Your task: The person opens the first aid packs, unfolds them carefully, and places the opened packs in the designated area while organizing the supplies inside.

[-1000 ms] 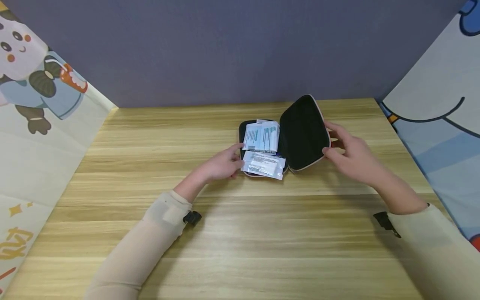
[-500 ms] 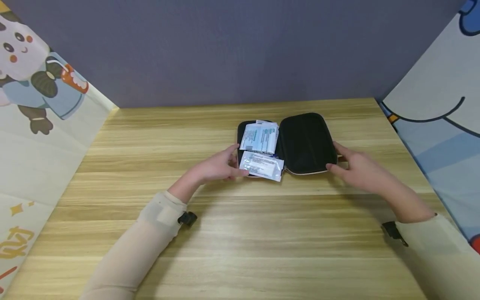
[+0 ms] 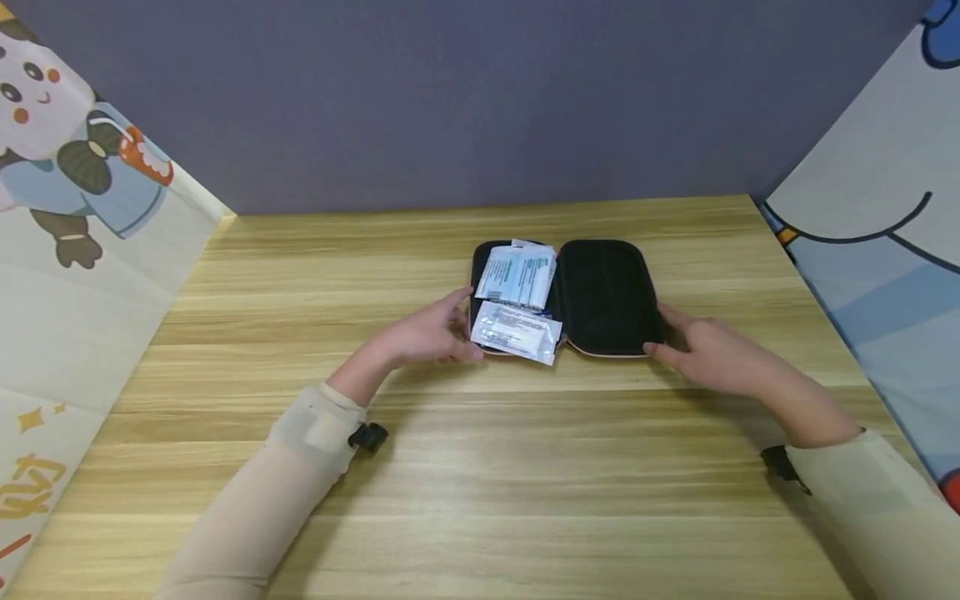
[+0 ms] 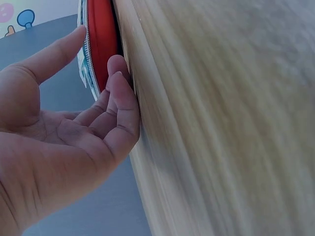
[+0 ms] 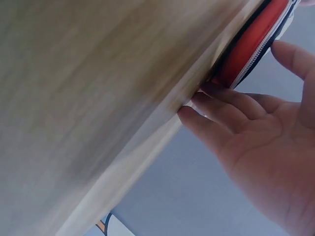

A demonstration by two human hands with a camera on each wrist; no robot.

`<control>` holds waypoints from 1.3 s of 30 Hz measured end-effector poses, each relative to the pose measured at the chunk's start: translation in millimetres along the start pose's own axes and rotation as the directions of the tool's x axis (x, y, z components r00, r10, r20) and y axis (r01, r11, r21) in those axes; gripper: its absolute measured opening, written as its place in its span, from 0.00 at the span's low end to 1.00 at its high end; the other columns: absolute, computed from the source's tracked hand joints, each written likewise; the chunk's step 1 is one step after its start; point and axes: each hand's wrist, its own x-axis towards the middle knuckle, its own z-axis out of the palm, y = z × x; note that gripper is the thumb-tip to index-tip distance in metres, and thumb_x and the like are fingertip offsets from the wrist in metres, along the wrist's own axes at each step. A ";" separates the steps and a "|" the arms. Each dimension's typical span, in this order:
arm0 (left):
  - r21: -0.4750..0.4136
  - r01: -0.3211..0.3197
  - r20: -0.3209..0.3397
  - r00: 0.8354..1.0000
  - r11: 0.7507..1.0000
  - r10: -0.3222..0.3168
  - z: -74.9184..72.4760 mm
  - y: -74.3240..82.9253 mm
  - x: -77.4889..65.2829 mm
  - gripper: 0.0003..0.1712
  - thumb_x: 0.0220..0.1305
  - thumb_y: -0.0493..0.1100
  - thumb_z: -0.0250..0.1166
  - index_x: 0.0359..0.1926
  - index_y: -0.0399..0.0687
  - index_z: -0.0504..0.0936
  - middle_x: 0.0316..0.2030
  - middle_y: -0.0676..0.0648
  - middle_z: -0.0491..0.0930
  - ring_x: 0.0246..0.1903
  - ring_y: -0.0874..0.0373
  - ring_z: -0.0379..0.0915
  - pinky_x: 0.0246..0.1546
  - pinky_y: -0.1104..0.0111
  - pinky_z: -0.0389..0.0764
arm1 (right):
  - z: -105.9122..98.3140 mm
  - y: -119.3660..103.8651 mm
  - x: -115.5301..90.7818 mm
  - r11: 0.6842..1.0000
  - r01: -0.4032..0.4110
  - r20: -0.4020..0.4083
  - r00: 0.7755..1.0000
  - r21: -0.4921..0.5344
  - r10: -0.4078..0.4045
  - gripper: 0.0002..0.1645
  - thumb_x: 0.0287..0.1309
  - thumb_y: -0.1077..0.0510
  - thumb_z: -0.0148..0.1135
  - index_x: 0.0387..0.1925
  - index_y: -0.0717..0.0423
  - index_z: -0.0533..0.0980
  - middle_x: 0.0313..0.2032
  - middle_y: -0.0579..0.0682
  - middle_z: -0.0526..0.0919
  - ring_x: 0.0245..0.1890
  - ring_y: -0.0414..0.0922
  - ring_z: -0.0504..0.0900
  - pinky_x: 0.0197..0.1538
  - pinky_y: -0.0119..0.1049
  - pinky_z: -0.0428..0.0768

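Observation:
A small red zip case (image 3: 611,300) with black lining lies unfolded flat on the wooden table in the head view. Its left half holds a stack of printed white-and-teal packets (image 3: 517,275) and, nearer me, a silvery sachet (image 3: 517,332) that overhangs the front rim. My left hand (image 3: 423,333) holds the left edge, with the thumb at the zip and curled fingers low against the red side (image 4: 101,44) in the left wrist view. At the lid's front right corner, my right hand (image 3: 716,354) grips the rim. The right wrist view shows its fingers (image 5: 229,110) down at the table.
The wooden table (image 3: 480,483) stretches out around the case. A grey-blue panel (image 3: 480,108) rises behind its back edge. Cartoon-printed sheets flank it at the left (image 3: 82,317) and right (image 3: 862,208). Black wrist cameras (image 3: 367,437) sit at both sleeve cuffs.
The lid, tilted up a second ago, has come down flat to the right with my right hand on it. My left hand has shifted slightly left and the case with it.

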 end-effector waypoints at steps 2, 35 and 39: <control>0.002 0.003 -0.005 1.000 1.000 -0.003 0.4 0.4 0.5 0.69 0.62 0.37 0.77 0.87 0.49 0.35 0.56 0.37 0.80 0.40 0.52 0.79 0.39 0.64 0.83 | -0.4 -1.2 -1.0 1.000 -0.004 0.005 1.000 -0.003 0.004 0.54 0.79 0.38 0.54 0.81 0.74 0.48 0.26 0.56 0.80 0.20 0.44 0.69 0.49 0.52 0.79; 0.039 0.043 -0.047 0.998 0.998 -0.041 -12.5 -8.2 -3.6 0.67 0.64 0.41 0.77 0.87 0.48 0.37 0.63 0.34 0.75 0.44 0.50 0.82 0.43 0.64 0.84 | -7.8 -22.3 20.3 0.998 0.026 0.040 0.999 -0.065 -0.024 0.51 0.79 0.41 0.56 0.80 0.75 0.51 0.79 0.78 0.53 0.78 0.77 0.54 0.77 0.73 0.59; -0.007 0.038 -0.049 0.998 0.999 -0.038 -12.8 -9.6 -3.1 0.66 0.64 0.39 0.77 0.87 0.51 0.38 0.60 0.36 0.75 0.45 0.50 0.80 0.44 0.64 0.83 | -17.8 -49.5 28.3 0.990 0.080 -0.022 0.996 -0.117 -0.083 0.44 0.78 0.45 0.59 0.80 0.68 0.60 0.80 0.74 0.56 0.79 0.73 0.58 0.75 0.71 0.65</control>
